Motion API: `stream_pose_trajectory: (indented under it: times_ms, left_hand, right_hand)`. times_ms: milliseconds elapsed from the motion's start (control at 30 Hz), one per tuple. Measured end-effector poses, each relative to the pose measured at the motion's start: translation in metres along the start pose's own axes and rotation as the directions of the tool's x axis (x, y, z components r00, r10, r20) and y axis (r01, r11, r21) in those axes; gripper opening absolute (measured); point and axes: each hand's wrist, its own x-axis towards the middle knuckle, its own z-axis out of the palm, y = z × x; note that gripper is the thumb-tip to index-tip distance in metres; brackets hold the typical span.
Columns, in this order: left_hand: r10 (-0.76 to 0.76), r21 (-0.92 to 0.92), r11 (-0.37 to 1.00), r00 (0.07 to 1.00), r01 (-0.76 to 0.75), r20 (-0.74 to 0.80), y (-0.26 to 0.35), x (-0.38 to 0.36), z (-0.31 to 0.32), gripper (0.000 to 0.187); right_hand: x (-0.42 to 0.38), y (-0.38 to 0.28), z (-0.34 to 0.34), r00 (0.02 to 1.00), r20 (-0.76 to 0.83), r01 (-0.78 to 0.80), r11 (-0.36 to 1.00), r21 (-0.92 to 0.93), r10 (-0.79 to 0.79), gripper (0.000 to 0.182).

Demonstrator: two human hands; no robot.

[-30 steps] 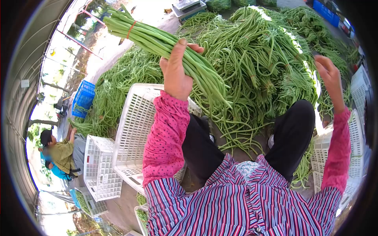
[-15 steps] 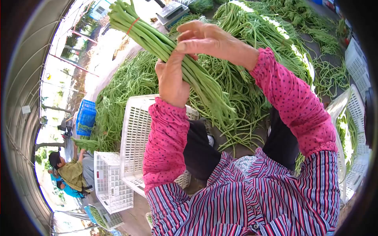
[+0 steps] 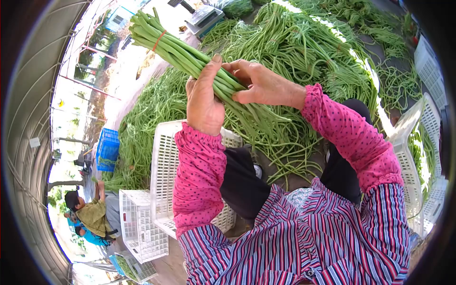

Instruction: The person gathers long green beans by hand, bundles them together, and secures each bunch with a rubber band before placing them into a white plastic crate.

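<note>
A bundle of long green beans (image 3: 183,56) slants across the space before me, a red band round its upper left end. My left hand (image 3: 205,102) is closed round the middle of the bundle, thumb on top. Just to the right, my right hand (image 3: 263,85) is closed on the lower part of the same bundle, thumb and fingers on either side. The loose tips hang down to the right. Below and behind lies a big heap of long beans (image 3: 294,52) on the ground.
White plastic crates stand at my left (image 3: 164,156) and right (image 3: 406,156); the right one holds beans. Further left are another white crate (image 3: 142,228), a blue crate (image 3: 107,149) and a co-worker (image 3: 92,213). A scale (image 3: 204,19) stands beyond the heap.
My right hand has come down from above the bundle and closed on its lower part. My left hand still grips the middle; its thumb now points up.
</note>
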Motion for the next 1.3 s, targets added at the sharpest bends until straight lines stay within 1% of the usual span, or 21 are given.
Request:
stream_pose_trajectory:
  times_ms: [33,167,233,300,367,400,433,500,567,633,667,767,800,867,900,967,1033,1133,1200,1233,1300]
  left_hand:
    - [-0.022,-0.004,1.000,1.000,0.022,0.017,0.000,0.000,-0.001,0.015]
    - [-0.068,-0.053,0.996,0.997,0.069,0.034,0.004,0.001,-0.003,0.016]
    - [-0.123,-0.069,0.990,0.992,0.123,0.012,0.009,-0.002,-0.002,0.021]
    - [-0.154,-0.074,0.985,0.988,0.155,0.012,0.007,-0.001,-0.005,0.023]
    - [-0.179,-0.071,0.981,0.984,0.179,0.000,0.004,0.000,-0.007,0.023]
    - [-0.184,-0.071,0.981,0.983,0.183,-0.005,0.004,0.001,-0.008,0.023]
    - [-0.190,-0.070,0.979,0.982,0.190,0.005,0.004,0.004,-0.010,0.024]
    - [-0.204,-0.070,0.976,0.979,0.206,0.028,0.004,0.007,-0.013,0.027]
    - [-0.211,-0.056,0.976,0.977,0.212,0.026,0.006,0.005,-0.010,0.028]
    - [-0.237,-0.054,0.970,0.971,0.239,0.044,0.006,0.005,-0.010,0.029]
    - [-0.238,-0.055,0.969,0.970,0.240,0.042,0.005,0.005,-0.011,0.029]
    - [-0.268,-0.045,0.962,0.963,0.269,0.037,0.002,0.006,-0.015,0.028]
    - [-0.270,-0.024,0.962,0.962,0.271,0.040,0.001,0.007,-0.018,0.026]
    - [-0.273,0.000,0.962,0.961,0.273,0.044,-0.001,0.007,-0.019,0.025]
    - [-0.270,-0.019,0.962,0.962,0.271,0.040,0.001,0.007,-0.019,0.024]
    - [-0.263,-0.043,0.963,0.964,0.264,0.038,0.003,0.008,-0.015,0.023]
    - [-0.233,-0.025,0.972,0.971,0.234,0.045,0.004,0.007,-0.011,0.024]
    - [-0.217,0.041,0.976,0.976,0.215,0.033,0.004,0.003,-0.011,0.024]
    - [-0.249,0.032,0.968,0.968,0.248,0.023,-0.001,0.003,-0.013,0.023]
    - [-0.278,0.024,0.960,0.961,0.277,0.010,-0.003,0.003,-0.015,0.022]
    - [-0.253,0.014,0.967,0.967,0.253,-0.009,-0.010,0.004,-0.017,0.021]
  right_hand:
    - [0.001,-0.001,0.001,0.999,-0.016,0.045,0.996,-0.074,-0.047,0.064]
    - [-0.008,-0.007,0.006,0.997,-0.056,0.034,0.985,-0.167,-0.044,0.063]
    - [-0.017,0.005,0.011,0.986,-0.160,-0.092,0.970,-0.226,0.056,0.065]
    - [-0.023,0.017,0.014,0.983,-0.182,-0.045,0.978,-0.205,0.007,0.063]
    - [-0.023,0.023,0.012,0.989,-0.147,0.028,0.999,-0.044,-0.034,0.059]
    - [-0.022,0.025,0.011,0.988,-0.148,0.055,0.998,0.020,-0.052,0.050]
    - [-0.021,0.022,0.008,0.988,-0.148,0.052,0.998,0.022,-0.048,0.050]
    - [-0.020,0.016,-0.001,0.989,-0.122,0.068,0.992,-0.102,-0.080,0.047]
    - [-0.019,0.011,-0.002,0.990,-0.120,0.058,0.991,-0.121,-0.073,0.044]
    - [-0.020,0.011,0.000,0.981,-0.127,0.094,0.934,-0.344,-0.145,0.044]
    - [-0.021,0.012,0.005,0.973,-0.163,0.085,0.914,-0.397,-0.162,0.042]
    - [-0.022,0.020,0.010,0.952,-0.210,0.097,0.872,-0.480,-0.221,0.043]
    - [-0.021,0.022,0.010,0.953,-0.207,0.099,0.872,-0.480,-0.222,0.043]
    - [-0.021,0.024,0.007,0.966,-0.237,0.044,0.967,-0.253,-0.106,0.042]
    - [-0.021,0.024,0.007,0.965,-0.240,0.044,0.966,-0.254,-0.107,0.042]
    - [-0.021,0.019,0.007,0.941,-0.331,0.022,0.988,-0.154,-0.073,0.040]
    - [-0.020,0.014,0.006,0.935,-0.341,0.051,0.986,-0.156,-0.102,0.038]
    - [-0.021,0.012,0.007,0.966,-0.258,-0.014,0.992,-0.128,-0.020,0.037]
    - [-0.021,0.022,0.010,0.977,-0.204,-0.004,0.943,-0.333,-0.068,0.037]
    - [-0.021,0.024,0.011,0.977,-0.201,-0.004,0.943,-0.333,-0.066,0.037]
    - [-0.021,0.026,0.014,0.974,-0.212,-0.058,0.830,-0.554,-0.073,0.037]
